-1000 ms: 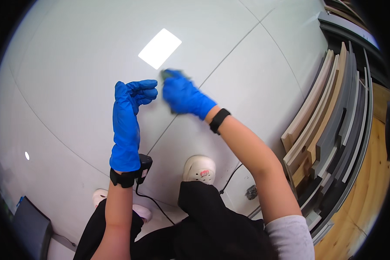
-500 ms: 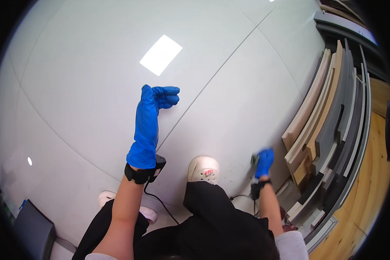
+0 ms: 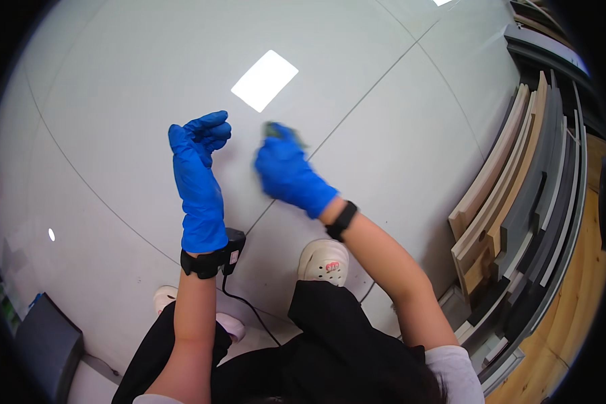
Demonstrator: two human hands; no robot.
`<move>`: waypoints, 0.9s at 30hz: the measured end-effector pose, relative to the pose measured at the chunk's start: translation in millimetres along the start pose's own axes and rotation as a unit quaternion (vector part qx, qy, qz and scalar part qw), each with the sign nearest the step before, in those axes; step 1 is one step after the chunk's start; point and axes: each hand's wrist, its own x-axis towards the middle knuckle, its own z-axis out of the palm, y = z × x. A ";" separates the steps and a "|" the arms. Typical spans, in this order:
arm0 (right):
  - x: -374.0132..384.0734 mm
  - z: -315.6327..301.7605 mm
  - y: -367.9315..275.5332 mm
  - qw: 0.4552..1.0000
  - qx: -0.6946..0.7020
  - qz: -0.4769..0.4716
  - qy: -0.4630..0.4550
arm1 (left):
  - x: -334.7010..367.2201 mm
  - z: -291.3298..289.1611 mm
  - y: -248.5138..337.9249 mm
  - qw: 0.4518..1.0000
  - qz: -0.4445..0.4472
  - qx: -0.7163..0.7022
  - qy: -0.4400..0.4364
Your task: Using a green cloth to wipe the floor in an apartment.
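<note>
My left hand (image 3: 198,175), in a blue rubber glove, is raised over the pale tiled floor (image 3: 114,128). Its fingers are bent to the right and pressed together, with nothing visible in them. To its right, my right hand (image 3: 289,174), gloved in the same blue, is closed on a dark green scouring pad (image 3: 272,130). Only edges of the pad show past the fingers, blurred by motion. It is close to the floor; whether it touches is hard to tell. The two hands are apart.
Long boards (image 3: 498,182) in wood and grey tones lean in a stack along the right. Beyond them is a wooden surface (image 3: 562,316). A black cable (image 3: 252,316) hangs from my left wrist. My light clog (image 3: 323,262) stands below the hands; a dark grey object (image 3: 50,343) sits at lower left.
My right hand has swung from beside the boards to the middle of the floor, carrying the scouring pad. My left hand has shifted left and slightly up.
</note>
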 end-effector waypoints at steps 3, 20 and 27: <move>3.7 18.9 -5.5 0.995 -0.009 -0.032 -0.092 | -1.0 -4.2 5.9 1.000 0.002 -0.002 0.001; -290.3 -138.5 -1.4 0.903 -0.127 0.410 -0.012 | 17.8 -16.0 15.7 0.997 0.050 -0.006 0.053; -25.0 -8.6 -37.3 0.957 0.122 -0.201 -0.168 | 22.4 -87.2 25.3 0.986 0.095 0.006 0.138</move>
